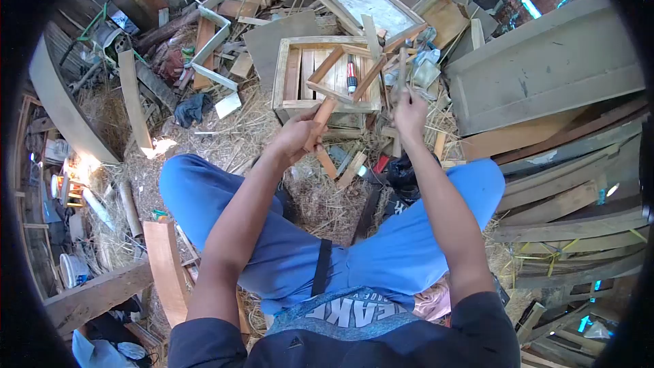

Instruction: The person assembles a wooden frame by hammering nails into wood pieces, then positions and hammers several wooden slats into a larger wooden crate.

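Note:
My left hand (pixel 304 132) is closed round a short wooden piece (pixel 323 117), whose upper end meets a small wooden frame (pixel 332 67). That frame lies tilted over a wooden box (pixel 278 82) in front of my knees. To the right, my right hand (pixel 411 116) grips a tool with an upright shaft (pixel 402 68), perhaps a hammer; its head is hard to make out. Inside the box lies a red and black tool (pixel 351 76), between the frame's sides.
Straw and wood scraps (pixel 238 138) cover the ground. Behind the box leans a framed pale panel (pixel 373 7). A large board (pixel 545 61) and stacked planks (pixel 565 232) stand at right. A thick beam (pixel 102 296) lies at lower left.

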Action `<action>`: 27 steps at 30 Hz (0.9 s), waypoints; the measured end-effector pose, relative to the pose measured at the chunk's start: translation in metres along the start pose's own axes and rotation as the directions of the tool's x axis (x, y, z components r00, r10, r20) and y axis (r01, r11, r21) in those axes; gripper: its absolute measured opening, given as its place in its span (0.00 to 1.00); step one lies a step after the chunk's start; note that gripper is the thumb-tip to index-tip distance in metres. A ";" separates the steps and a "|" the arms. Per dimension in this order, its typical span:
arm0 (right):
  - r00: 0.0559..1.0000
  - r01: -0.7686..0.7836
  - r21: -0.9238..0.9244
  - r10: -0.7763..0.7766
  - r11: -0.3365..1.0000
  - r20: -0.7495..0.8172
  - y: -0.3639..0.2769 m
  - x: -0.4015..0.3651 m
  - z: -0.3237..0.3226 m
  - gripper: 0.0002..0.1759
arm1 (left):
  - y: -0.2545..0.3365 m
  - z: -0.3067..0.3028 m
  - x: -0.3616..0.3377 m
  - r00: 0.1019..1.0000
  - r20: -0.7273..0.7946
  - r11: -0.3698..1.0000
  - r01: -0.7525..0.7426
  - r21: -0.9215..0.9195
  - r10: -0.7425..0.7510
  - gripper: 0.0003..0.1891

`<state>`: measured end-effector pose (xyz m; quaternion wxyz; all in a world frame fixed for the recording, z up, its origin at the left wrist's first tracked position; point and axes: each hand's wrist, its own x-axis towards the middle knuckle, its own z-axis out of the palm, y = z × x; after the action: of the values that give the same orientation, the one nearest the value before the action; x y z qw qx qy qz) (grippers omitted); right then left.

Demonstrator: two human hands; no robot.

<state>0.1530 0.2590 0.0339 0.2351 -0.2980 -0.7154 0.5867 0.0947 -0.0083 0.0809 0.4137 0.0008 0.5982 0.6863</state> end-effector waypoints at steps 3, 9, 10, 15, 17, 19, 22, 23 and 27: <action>0.983 0.092 0.056 -0.100 0.994 0.156 -0.025 -0.032 -0.026 0.23 | -0.013 -0.008 0.010 0.997 0.034 0.985 0.072 -0.159 -0.067 0.29; 0.956 -0.008 -0.199 0.066 0.980 0.287 0.009 -0.133 -0.044 0.27 | -0.025 -0.020 0.024 0.964 0.187 0.866 0.255 -0.430 -0.191 0.25; 0.954 -0.017 -0.203 0.076 0.979 0.288 0.013 -0.133 -0.038 0.27 | -0.015 -0.015 0.020 0.946 0.204 0.822 0.322 -0.469 -0.253 0.20; 0.868 0.448 -0.241 -0.354 0.861 0.348 0.011 -0.128 -0.015 0.26 | -0.011 -0.005 0.023 0.940 0.224 0.762 0.339 -0.551 -0.256 0.12; 0.841 0.500 -0.230 -0.404 0.835 0.361 0.006 -0.127 -0.007 0.29 | -0.010 -0.005 0.024 0.951 0.200 0.758 0.309 -0.575 -0.236 0.12; 0.842 0.511 -0.338 -0.381 0.790 0.383 0.003 -0.126 -0.005 0.34 | -0.013 -0.008 0.032 0.921 0.291 0.631 0.389 -0.671 -0.258 0.12; 0.842 0.507 -0.368 -0.357 0.779 0.405 0.001 -0.125 -0.004 0.37 | -0.015 -0.010 0.036 0.927 0.267 0.623 0.375 -0.686 -0.264 0.13; 0.846 0.489 -0.371 -0.327 0.789 0.421 -0.001 -0.126 -0.003 0.36 | -0.017 -0.013 0.036 0.928 0.262 0.622 0.372 -0.689 -0.264 0.13; 0.842 0.498 -0.450 -0.288 0.741 0.457 0.001 -0.127 0.002 0.38 | -0.021 -0.018 0.040 0.915 0.332 0.584 0.403 -0.705 -0.231 0.13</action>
<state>0.2421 0.1686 0.0337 0.1252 -0.0802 -0.9306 0.3344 0.0719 -0.0013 0.0389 0.5504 -0.2094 0.1988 0.7834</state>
